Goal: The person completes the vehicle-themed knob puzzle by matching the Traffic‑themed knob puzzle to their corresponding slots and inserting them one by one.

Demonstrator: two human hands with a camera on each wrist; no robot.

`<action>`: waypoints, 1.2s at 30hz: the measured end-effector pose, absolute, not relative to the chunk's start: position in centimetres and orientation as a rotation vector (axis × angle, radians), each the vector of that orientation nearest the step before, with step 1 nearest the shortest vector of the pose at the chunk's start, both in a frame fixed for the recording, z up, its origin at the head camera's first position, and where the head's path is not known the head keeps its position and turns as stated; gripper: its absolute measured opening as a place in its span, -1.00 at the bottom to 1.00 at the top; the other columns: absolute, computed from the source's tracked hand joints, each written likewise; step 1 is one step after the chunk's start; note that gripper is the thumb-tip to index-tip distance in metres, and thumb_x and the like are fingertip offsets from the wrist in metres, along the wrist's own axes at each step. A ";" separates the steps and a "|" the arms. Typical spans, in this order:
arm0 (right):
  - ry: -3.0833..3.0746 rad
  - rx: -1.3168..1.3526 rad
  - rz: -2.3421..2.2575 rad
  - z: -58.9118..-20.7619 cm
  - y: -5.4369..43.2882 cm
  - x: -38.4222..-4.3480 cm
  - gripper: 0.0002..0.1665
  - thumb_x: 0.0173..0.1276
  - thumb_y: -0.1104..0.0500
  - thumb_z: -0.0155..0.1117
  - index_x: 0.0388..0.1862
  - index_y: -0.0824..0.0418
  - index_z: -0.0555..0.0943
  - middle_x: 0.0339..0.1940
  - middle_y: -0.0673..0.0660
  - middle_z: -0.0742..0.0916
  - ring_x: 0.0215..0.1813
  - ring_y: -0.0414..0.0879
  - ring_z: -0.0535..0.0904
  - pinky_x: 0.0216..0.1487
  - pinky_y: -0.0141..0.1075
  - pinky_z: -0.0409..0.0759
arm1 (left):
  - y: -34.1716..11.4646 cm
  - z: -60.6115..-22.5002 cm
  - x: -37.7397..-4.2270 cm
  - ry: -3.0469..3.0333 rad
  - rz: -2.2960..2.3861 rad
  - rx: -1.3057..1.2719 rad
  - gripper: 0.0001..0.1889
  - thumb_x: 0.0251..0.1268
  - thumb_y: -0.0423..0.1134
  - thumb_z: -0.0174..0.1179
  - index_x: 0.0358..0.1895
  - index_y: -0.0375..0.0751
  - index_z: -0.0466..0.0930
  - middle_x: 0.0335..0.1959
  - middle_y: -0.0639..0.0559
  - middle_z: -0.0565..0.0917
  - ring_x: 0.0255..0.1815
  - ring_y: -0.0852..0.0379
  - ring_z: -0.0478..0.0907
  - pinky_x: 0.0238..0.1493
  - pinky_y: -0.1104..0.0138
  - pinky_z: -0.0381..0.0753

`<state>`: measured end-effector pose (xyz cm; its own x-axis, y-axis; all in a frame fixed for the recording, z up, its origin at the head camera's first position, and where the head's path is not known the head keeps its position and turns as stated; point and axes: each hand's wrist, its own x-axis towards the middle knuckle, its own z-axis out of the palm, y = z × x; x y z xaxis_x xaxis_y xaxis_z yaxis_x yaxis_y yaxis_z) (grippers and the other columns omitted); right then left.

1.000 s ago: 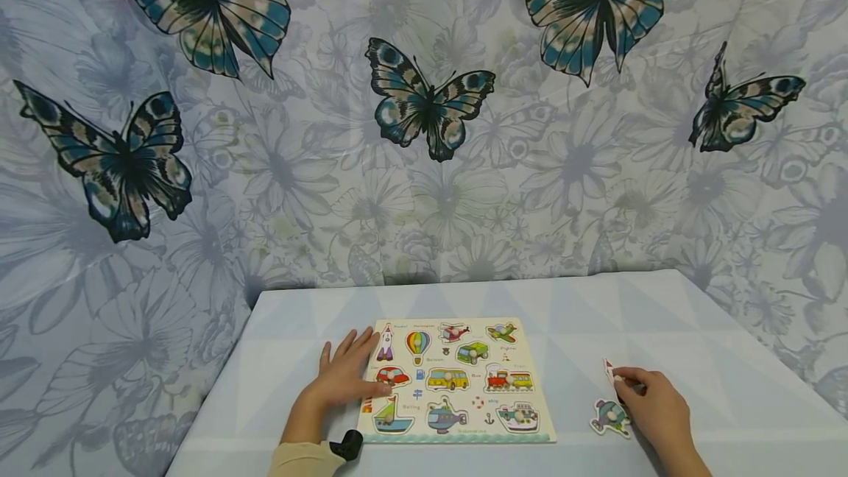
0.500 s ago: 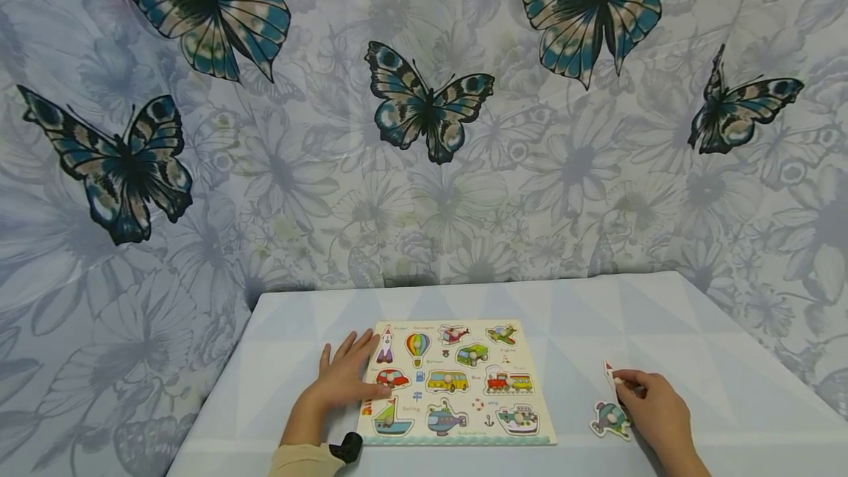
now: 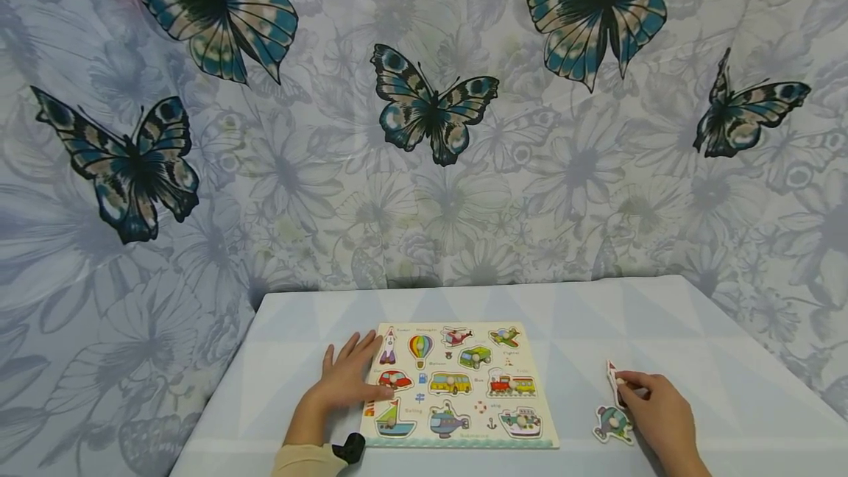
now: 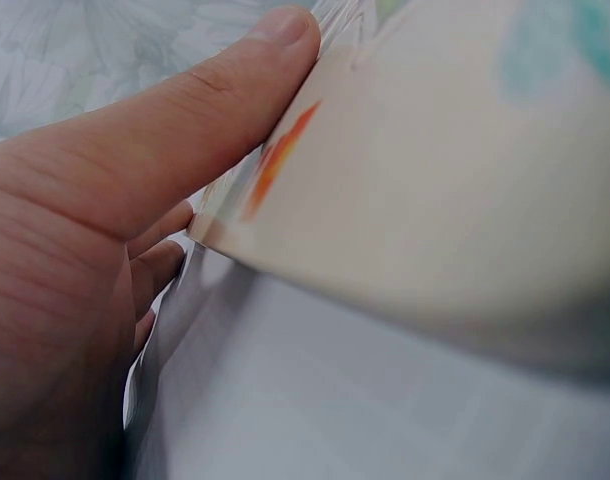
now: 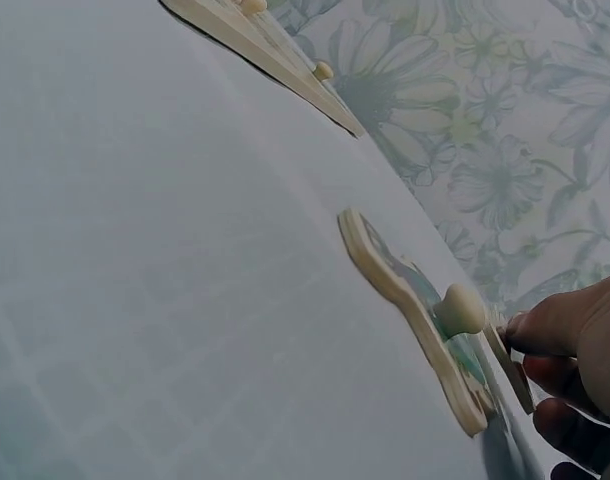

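A cream peg puzzle board (image 3: 457, 419) with colourful vehicle pieces lies flat on the table. My left hand (image 3: 347, 381) is spread over its left edge, thumb resting on the board near the red car piece (image 3: 394, 380); the left wrist view shows the thumb (image 4: 215, 100) along the edge. Right of the board, my right hand (image 3: 659, 407) pinches a narrow white puzzle piece (image 3: 612, 372) with a red tip, partly covered by the fingers. Just beside it lies a green-grey puzzle piece (image 3: 613, 424); its round knob (image 5: 460, 308) stands up in the right wrist view.
The white patterned table (image 3: 318, 315) runs back to a butterfly-printed wall cloth (image 3: 437, 227). A black device (image 3: 349, 448) sits at the left cuff. The board's edge (image 5: 270, 70) shows beyond the loose piece in the right wrist view.
The head view has shifted slightly, so everything appears a little lower and further right. Both hands and the puzzle pieces keep their places.
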<state>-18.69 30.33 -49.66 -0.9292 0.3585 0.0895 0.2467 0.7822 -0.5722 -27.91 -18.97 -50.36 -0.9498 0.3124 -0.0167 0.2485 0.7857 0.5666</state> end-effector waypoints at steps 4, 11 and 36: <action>-2.765 -0.500 0.839 -49.3 29.7 -18.9 -0.65 0.35 0.14 0.30 0.03 0.31 0.72 -0.21 0.22 0.71 -0.38 -0.12 0.50 -0.44 -0.31 0.36 | -19.0 -50.4 -27.9 2.867 0.884 0.457 0.12 -0.11 0.27 0.49 0.57 -0.03 0.18 0.64 -0.02 0.12 0.67 -0.24 -0.12 0.50 -0.35 -0.45; -2.782 -0.428 0.788 -48.1 28.9 -19.1 -0.63 0.35 0.10 0.32 0.03 0.30 0.72 -0.23 0.18 0.71 -0.40 -0.13 0.46 -0.49 -0.32 0.32 | -18.8 -50.5 -28.1 2.870 0.890 0.462 0.13 -0.13 0.28 0.49 0.57 -0.04 0.19 0.63 -0.03 0.13 0.67 -0.24 -0.11 0.49 -0.36 -0.46; -2.732 -0.107 0.892 -45.5 19.2 -22.9 -0.76 0.30 0.13 0.40 -0.09 0.18 0.78 -0.27 0.06 0.69 -0.38 -0.13 0.38 -0.47 -0.35 0.30 | -19.2 -50.9 -28.2 2.867 0.921 0.467 0.16 -0.16 0.33 0.48 0.56 -0.04 0.20 0.63 -0.06 0.13 0.66 -0.25 -0.13 0.49 -0.34 -0.50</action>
